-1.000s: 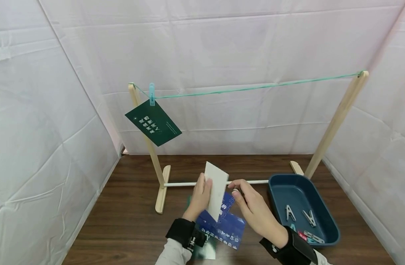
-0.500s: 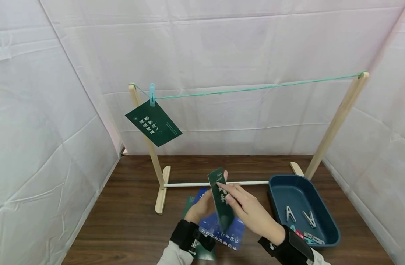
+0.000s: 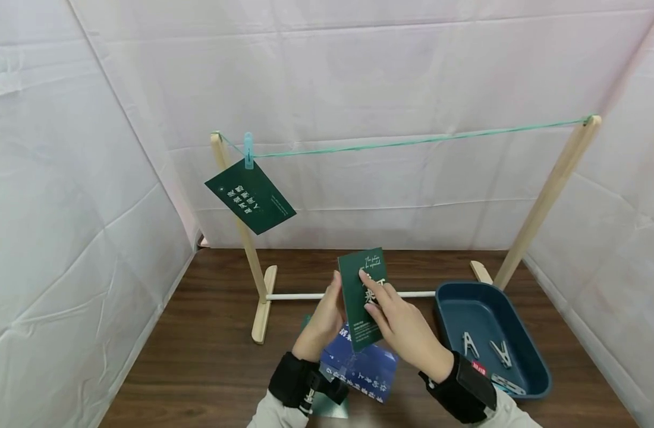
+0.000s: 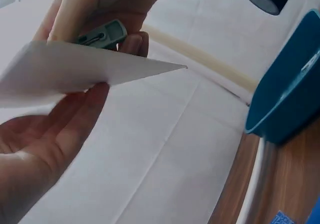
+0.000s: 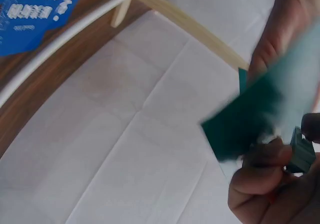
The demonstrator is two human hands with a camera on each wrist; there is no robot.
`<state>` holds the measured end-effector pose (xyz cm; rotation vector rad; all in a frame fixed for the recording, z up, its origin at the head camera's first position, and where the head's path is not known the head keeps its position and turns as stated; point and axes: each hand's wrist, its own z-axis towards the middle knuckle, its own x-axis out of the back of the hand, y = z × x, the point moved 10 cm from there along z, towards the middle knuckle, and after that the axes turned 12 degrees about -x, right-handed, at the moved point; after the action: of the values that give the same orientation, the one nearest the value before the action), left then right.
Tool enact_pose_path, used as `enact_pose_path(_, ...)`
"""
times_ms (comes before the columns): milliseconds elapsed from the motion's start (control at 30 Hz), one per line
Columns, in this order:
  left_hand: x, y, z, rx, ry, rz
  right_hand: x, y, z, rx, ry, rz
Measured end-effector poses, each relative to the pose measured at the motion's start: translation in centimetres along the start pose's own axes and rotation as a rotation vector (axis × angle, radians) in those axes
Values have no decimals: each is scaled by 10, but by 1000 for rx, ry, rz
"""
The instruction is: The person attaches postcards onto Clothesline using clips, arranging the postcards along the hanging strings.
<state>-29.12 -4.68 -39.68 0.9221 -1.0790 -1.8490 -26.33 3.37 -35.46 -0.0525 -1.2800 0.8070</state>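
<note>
- In the head view, a green card (image 3: 355, 303) with white lettering is held up over the worktop (image 3: 198, 333), between two hands and well below the line (image 3: 359, 147).
- The card is met from behind by the left hand (image 3: 324, 318); whether thumb and fingers are clamped on it cannot be told.
- The lettered face is partly covered by the right hand (image 3: 404, 330), its index finger laid across it.
- Only in the wrist views is a small clip (image 4: 115, 32) revealed, pinched by the right hand; from the head camera it is hidden.
- The card's plain white back is shown by the left wrist camera.
- On the worktop beneath, a blue card (image 3: 367, 371) is seen, its lettering also caught in a corner of the right wrist view.
- In the head view, a hung card (image 3: 252, 202) is suspended at a tilt from the line by a light blue peg (image 3: 249, 151), near the left post (image 3: 247, 252).
- At right, loose pegs (image 3: 469, 345) are contained in a tray (image 3: 471, 306), its outer wall shown in the left wrist view.
</note>
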Motion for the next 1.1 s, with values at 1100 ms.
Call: enact_pose_path(1100, 134, 96, 63, -397, 991, 158, 92, -75, 263, 171, 111, 608)
